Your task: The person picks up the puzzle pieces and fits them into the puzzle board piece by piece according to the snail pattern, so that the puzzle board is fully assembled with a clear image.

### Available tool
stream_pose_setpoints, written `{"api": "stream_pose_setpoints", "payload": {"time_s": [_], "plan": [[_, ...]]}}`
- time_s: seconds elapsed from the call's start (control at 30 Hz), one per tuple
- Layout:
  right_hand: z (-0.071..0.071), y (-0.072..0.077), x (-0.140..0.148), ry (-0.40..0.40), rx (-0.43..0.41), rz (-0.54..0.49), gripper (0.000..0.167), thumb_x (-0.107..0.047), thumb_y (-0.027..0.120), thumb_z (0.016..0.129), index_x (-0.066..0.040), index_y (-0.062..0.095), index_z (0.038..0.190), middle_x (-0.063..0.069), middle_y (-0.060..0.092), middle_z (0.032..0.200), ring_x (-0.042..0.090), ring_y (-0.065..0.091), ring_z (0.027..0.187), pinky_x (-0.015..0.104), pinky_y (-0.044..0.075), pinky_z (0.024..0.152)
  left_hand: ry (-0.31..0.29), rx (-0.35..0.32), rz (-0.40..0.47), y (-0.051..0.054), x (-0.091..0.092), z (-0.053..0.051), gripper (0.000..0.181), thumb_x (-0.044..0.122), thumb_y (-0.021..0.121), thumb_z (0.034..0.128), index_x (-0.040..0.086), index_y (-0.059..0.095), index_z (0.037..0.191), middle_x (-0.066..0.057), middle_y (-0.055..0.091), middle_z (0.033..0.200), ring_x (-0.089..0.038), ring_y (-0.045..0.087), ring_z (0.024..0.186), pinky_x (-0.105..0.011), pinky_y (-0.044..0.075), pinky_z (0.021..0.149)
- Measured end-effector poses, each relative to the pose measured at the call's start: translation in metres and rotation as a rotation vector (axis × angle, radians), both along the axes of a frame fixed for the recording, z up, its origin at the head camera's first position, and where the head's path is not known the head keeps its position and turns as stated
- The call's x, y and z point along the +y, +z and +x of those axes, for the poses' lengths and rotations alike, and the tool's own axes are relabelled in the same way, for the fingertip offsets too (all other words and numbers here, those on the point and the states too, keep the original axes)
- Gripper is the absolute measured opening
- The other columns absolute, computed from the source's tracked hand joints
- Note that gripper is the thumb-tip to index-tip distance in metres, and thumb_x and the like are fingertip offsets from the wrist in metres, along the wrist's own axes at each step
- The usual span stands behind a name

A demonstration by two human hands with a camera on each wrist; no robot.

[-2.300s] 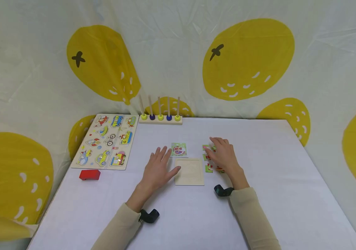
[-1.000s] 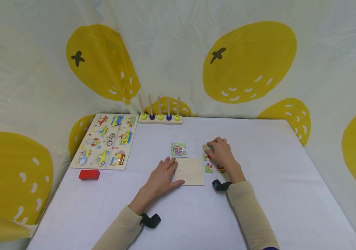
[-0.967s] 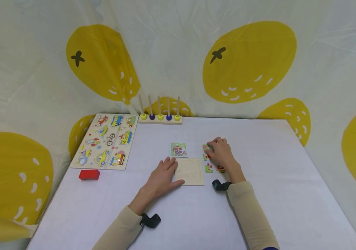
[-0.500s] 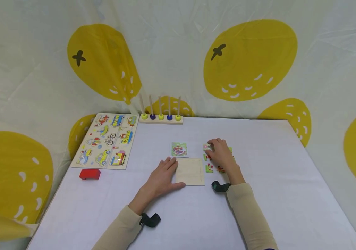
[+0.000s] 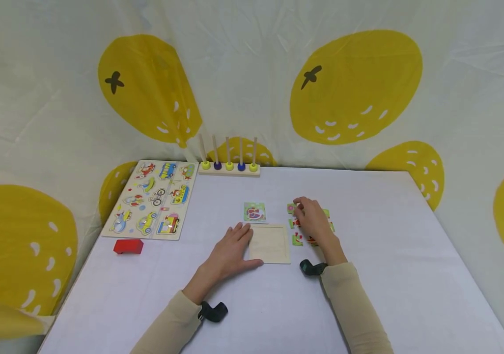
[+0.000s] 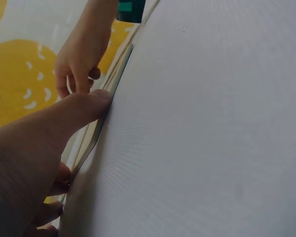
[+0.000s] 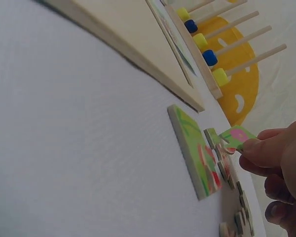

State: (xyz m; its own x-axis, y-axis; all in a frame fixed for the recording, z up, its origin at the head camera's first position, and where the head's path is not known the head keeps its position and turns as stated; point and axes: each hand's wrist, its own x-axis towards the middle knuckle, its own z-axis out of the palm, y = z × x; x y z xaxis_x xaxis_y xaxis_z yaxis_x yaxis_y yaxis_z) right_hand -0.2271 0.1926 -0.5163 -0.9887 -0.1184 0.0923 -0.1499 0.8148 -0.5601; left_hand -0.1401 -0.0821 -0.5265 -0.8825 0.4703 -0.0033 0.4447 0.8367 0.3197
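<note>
In the head view my left hand (image 5: 230, 250) spreads along the left side of a shallow wooden puzzle tray (image 5: 270, 246). Its thumb touches the tray's near edge and its fingertips rest at the far left corner, as the left wrist view also shows. My right hand (image 5: 316, 223) pinches a green puzzle piece with a pink flower (image 7: 238, 132) between thumb and forefinger, tilted up in the right wrist view. Several other puzzle pieces (image 5: 297, 239) lie under and around this hand, some hidden by it. One green and red piece (image 7: 195, 153) lies flat near the tray.
A small picture card (image 5: 254, 212) lies just beyond the tray. Farther left are a vehicle peg puzzle board (image 5: 154, 199) and a red block (image 5: 128, 246). A wooden peg stand (image 5: 230, 171) with yellow and blue beads stands at the table's back edge.
My left hand has come down from above the table onto the tray's left side. The fingers of my right hand have closed on the flower piece and tilted it up.
</note>
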Motion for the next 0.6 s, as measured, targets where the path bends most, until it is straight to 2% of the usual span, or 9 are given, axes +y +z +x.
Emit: {"api": "stream_pose_setpoints", "payload": {"time_s": [0.3,0.6], "plan": [[0.008,0.006,-0.003,0.021,0.052,-0.047,0.029,-0.014,0.058,0.100,-0.006,0.060,0.128,0.011,0.068,0.096,0.020,0.057,0.074,0.031,0.047,0.067,0.008,-0.002,-0.008,0.000,0.000,0.000,0.096,0.071,0.063,0.0841,0.004,0.044,0.151,-0.009,0.038,0.161,-0.027,0.029,0.153,-0.047,0.026,0.125],[0.020,0.019,-0.016,0.043,0.050,-0.070,0.028,-0.014,0.060,0.098,-0.007,0.062,0.125,0.009,0.068,0.092,0.018,0.055,0.072,0.027,0.044,0.062,-0.002,0.012,-0.003,-0.001,-0.001,-0.001,0.097,0.071,0.063,0.0839,0.004,0.044,0.151,-0.010,0.039,0.161,-0.027,0.031,0.152,-0.046,0.028,0.125]]}}
